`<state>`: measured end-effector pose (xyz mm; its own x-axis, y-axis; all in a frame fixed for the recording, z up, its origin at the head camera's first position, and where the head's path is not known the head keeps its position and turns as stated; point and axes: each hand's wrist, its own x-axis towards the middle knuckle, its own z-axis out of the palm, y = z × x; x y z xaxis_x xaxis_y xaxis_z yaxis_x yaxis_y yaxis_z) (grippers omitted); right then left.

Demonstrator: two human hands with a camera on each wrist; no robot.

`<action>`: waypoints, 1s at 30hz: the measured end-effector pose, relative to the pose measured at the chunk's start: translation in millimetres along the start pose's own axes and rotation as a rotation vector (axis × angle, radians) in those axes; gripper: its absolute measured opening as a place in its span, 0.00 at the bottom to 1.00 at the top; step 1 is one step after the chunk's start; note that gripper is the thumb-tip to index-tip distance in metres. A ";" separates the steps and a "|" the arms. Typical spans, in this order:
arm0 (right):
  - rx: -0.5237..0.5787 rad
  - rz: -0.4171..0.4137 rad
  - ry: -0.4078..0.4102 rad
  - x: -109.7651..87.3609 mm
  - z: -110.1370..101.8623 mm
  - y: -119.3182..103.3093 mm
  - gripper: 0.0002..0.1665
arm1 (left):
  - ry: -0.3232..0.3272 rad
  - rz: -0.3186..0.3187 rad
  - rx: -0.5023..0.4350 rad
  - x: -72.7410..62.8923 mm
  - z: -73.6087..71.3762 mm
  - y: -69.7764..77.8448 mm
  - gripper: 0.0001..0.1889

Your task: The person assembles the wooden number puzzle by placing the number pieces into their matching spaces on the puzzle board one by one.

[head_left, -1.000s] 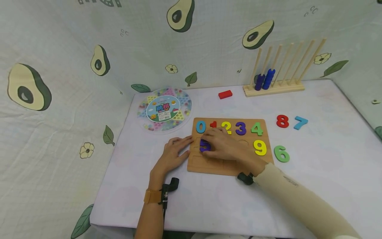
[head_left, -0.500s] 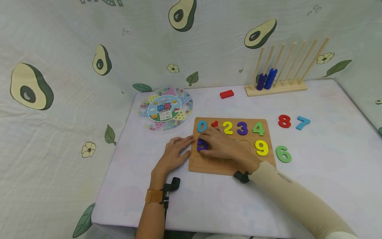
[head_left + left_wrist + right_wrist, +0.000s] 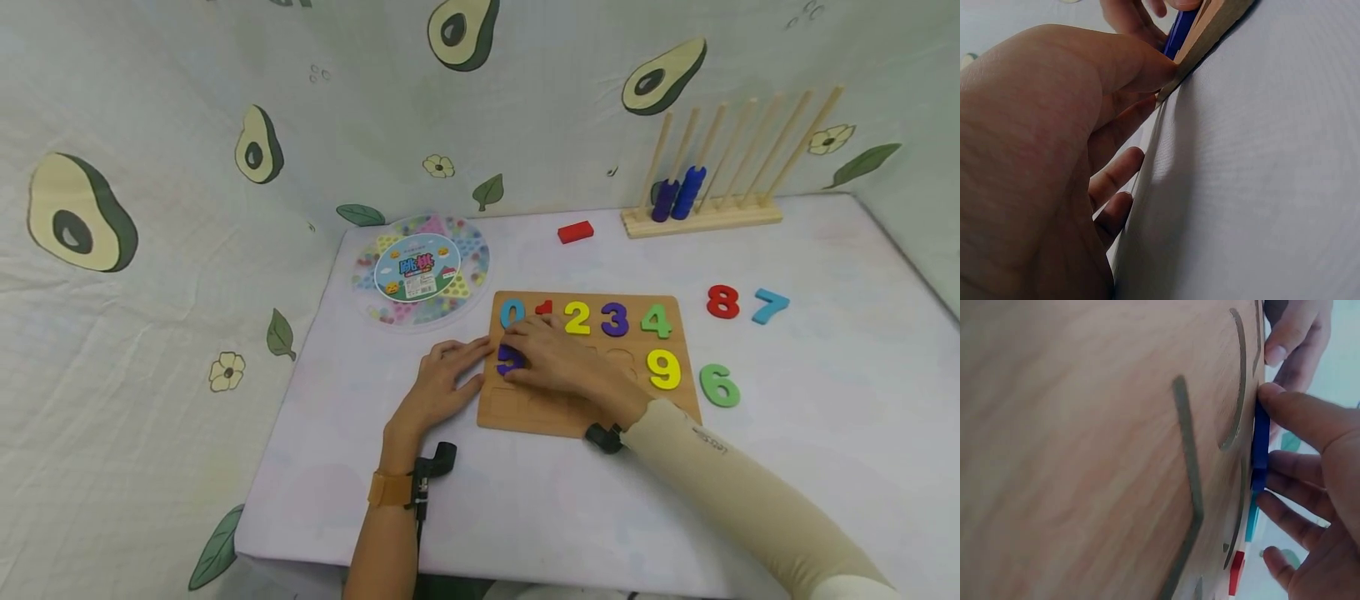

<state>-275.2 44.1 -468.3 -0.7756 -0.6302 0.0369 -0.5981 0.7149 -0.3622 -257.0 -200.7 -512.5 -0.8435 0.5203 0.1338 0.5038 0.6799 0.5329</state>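
On the wooden number board point(image 3: 528, 410), my right hand point(image 3: 557, 357) grips the purple number 5 point(image 3: 510, 360). Thumb and fingertips hold opposite ends of this 5 point(image 3: 1260, 440) in the right wrist view, where it stands above the board's face. My left hand point(image 3: 442, 379) lies at the board's left side, fingers extended. Its thumb and fingertips touch the board's edge point(image 3: 1207, 47) in the left wrist view. Along the board's top row are a blue 0 point(image 3: 512, 313), a red 1 partly hidden by my right hand, a yellow 2, a purple 3 and a green 4.
A yellow 9 point(image 3: 663, 369) sits in the board's second row. Right of the board lie a green 6 point(image 3: 720, 386), red 8 point(image 3: 722, 302) and blue 7 point(image 3: 770, 306). Behind are a round game box point(image 3: 417, 267), red block point(image 3: 575, 232) and pegged counting rack point(image 3: 705, 218).
My right hand has shifted slightly left across the board with the purple 5. My left hand stays at the board's edge. The head view has tilted a little.
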 end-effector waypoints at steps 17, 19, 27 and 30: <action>0.000 0.023 0.041 -6.5 3.0 4.0 0.27 | -0.013 -0.006 0.002 2.6 1.1 2.5 0.26; 0.000 0.021 0.057 -10.0 2.4 5.5 0.27 | -0.019 -0.008 0.006 3.1 0.9 3.0 0.26; -0.011 -0.014 0.122 -27.8 -8.6 12.3 0.23 | -0.024 -0.031 0.009 3.0 -1.0 3.8 0.26; 0.007 0.001 0.119 -37.2 -12.4 14.3 0.22 | -0.025 -0.044 0.008 1.5 -1.4 3.6 0.27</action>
<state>-257.4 81.5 -463.3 -0.7950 -0.5886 0.1466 -0.5960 0.7133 -0.3687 -256.7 -198.2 -509.2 -0.8599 0.5025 0.0900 0.4682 0.7062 0.5311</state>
